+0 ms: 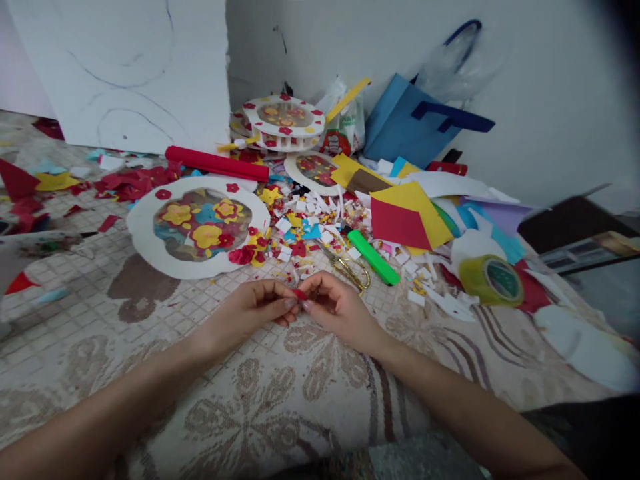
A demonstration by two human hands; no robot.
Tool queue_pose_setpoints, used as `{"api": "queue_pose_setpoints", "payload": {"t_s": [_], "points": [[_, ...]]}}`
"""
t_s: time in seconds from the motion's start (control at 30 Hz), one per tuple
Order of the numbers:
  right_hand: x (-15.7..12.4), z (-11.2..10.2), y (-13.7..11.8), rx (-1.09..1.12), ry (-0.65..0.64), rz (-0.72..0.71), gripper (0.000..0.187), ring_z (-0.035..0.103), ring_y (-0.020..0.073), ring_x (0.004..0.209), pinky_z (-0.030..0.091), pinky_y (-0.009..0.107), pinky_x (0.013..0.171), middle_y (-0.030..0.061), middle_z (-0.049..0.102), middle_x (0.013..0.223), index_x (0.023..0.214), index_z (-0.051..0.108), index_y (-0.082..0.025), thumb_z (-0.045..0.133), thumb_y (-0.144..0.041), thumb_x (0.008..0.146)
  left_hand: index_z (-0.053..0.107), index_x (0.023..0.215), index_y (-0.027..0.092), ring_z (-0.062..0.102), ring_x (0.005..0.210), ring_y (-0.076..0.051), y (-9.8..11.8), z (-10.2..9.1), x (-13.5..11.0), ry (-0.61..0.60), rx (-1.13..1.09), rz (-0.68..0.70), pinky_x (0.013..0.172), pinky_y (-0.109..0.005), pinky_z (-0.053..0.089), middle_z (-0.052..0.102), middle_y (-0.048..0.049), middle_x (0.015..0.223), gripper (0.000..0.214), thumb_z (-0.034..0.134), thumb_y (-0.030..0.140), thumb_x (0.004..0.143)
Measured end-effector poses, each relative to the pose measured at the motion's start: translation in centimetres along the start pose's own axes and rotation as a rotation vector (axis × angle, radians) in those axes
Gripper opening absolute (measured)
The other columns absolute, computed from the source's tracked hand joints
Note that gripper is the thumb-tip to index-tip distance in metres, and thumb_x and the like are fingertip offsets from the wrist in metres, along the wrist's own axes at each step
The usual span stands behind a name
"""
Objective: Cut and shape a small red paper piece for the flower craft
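A person's left hand [253, 308] and right hand [334, 307] meet above a patterned beige mat [280, 393], fingertips pinched together on a small red paper piece [300, 294] held between them, just above the mat's middle. Both forearms reach in from the lower edge of the view.

The mat, woven with brown floral motifs, covers most of the surface and is strewn with craft litter. Just beyond the hands lie gold-handled scissors [347, 268] and a green marker [374, 257], amid a scatter of white, red, yellow and blue paper scraps [305, 230]. To the left sits a large white ring [197, 227] filled with red and yellow paper flowers; a smaller one [314, 170] lies farther back, and a stack of similar decorated rings [284, 121] stands near the wall. A red paper roll [216, 163] lies between the large ring and the stack.

On the right, sheets of red and yellow paper [407, 217] overlap, with a roll of yellow tape [491, 280] near them. A blue paper bag [415, 123] leans against the pale wall [550, 100], and a white board [125, 73] marked with pen curves stands at the back left.
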State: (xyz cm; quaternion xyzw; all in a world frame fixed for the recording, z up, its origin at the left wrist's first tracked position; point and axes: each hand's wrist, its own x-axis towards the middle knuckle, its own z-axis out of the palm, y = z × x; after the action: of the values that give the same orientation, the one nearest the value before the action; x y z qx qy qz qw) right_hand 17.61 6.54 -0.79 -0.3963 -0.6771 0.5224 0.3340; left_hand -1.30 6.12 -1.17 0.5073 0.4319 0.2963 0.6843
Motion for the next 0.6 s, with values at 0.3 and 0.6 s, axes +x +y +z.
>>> {"api": "queue_pose_setpoints", "payload": {"t_s": [0.3,0.6], "points": [[0.03,0.06,0.04,-0.024,0.019,0.016,0.009,0.059,0.0102,0.069,0.048,0.023,0.063,0.0005,0.062,0.079,0.09,0.058,-0.018,0.053,-0.016,0.083,0.061,0.082,0.017,0.058,0.068,-0.012,0.15,0.11,-0.03,0.021,0.041,0.007,0.065,-0.026,0.047,0.064,-0.0004,0.073,0.021,0.063,0.037,0.075],[0.0,-0.07,-0.31,-0.101,0.068,0.011,0.012,0.057,0.0107,0.065,0.046,0.022,0.056,0.0008,0.062,0.076,0.092,0.064,-0.019,0.055,-0.021,0.085,0.06,0.081,0.017,0.057,0.063,-0.012,-0.06,0.35,0.04,0.079,0.06,0.018,0.06,-0.026,0.047,0.062,0.0002,0.069,0.021,0.063,0.037,0.075]]}}
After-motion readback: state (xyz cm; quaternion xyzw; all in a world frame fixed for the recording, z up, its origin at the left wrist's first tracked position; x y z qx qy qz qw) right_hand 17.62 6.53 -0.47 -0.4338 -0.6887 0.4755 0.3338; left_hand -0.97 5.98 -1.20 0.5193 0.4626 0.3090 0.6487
